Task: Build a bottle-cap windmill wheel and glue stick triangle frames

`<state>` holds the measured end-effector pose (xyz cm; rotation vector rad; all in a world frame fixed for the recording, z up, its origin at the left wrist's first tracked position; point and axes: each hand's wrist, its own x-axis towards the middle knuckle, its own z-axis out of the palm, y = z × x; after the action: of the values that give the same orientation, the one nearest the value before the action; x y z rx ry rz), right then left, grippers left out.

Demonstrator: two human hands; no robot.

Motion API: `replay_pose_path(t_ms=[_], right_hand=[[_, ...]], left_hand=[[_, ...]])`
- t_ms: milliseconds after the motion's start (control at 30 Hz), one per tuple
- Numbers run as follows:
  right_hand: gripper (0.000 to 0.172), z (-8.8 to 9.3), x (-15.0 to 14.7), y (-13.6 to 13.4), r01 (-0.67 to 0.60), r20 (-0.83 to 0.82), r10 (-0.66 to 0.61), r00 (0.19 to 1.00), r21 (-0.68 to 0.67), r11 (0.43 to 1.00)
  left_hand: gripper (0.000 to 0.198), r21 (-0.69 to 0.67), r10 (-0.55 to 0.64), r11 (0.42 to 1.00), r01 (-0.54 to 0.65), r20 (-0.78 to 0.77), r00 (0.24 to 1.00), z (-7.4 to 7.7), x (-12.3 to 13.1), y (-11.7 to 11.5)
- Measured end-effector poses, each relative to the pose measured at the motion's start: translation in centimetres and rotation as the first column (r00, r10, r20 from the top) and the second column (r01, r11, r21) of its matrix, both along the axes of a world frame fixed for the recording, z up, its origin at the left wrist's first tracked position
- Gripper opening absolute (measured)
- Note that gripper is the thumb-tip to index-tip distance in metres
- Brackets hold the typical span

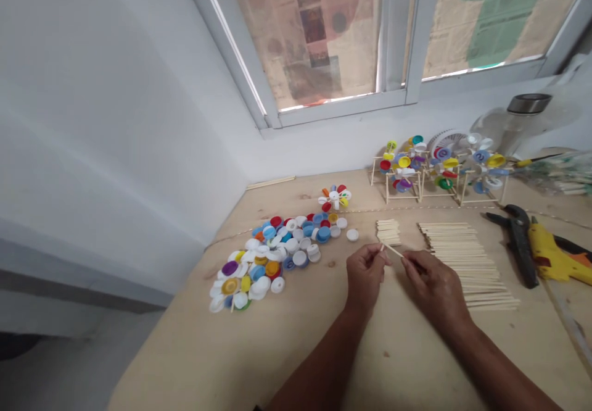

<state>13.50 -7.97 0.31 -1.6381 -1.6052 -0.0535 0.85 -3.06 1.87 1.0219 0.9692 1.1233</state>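
Over the table, my left hand (367,277) is closed in a pinch on the short end of a thin wooden stick. My right hand (437,282) pinches a pale wooden stick (393,250) that slants up to the left fingertips. Whether these are two sticks meeting or one snapped stick, I cannot tell. Just beyond the fingers lies a small stack of short sticks (387,232). A wide row of longer sticks (462,257) spreads beside and behind my right hand, which covers part of it.
Left of my hands is a heap of coloured bottle caps (272,253), with a cap wheel (335,197) behind it. Cap wheels on stick frames (402,170) stand at the back right. Black-handled cutters (520,244) and a yellow glue gun (555,253) lie on the right of the wooden table (185,361).
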Motion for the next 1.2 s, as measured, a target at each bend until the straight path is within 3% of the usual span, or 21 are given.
replay_pose_path(t_ms=[200, 567, 1200], right_hand=[[0.026, 0.14, -0.08, -0.03, 0.012, -0.037, -0.013, 0.999, -0.035, 0.999], [0.024, -0.16, 0.05, -0.03, 0.01, -0.012, -0.01, 1.0, -0.035, 0.999], [0.026, -0.29, 0.16, 0.12, 0.003, -0.011, -0.004, 1.0, -0.053, 0.999]], left_hand=[[0.016, 0.012, 0.008, 1.0, -0.007, -0.029, 1.0, 0.29, 0.09, -0.14], [0.017, 0.067, 0.018, 0.998, -0.014, -0.05, 0.999, -0.52, 0.26, 0.17], [0.013, 0.053, 0.036, 0.998, -0.034, -0.024, 0.999, -0.59, 0.38, 0.35]])
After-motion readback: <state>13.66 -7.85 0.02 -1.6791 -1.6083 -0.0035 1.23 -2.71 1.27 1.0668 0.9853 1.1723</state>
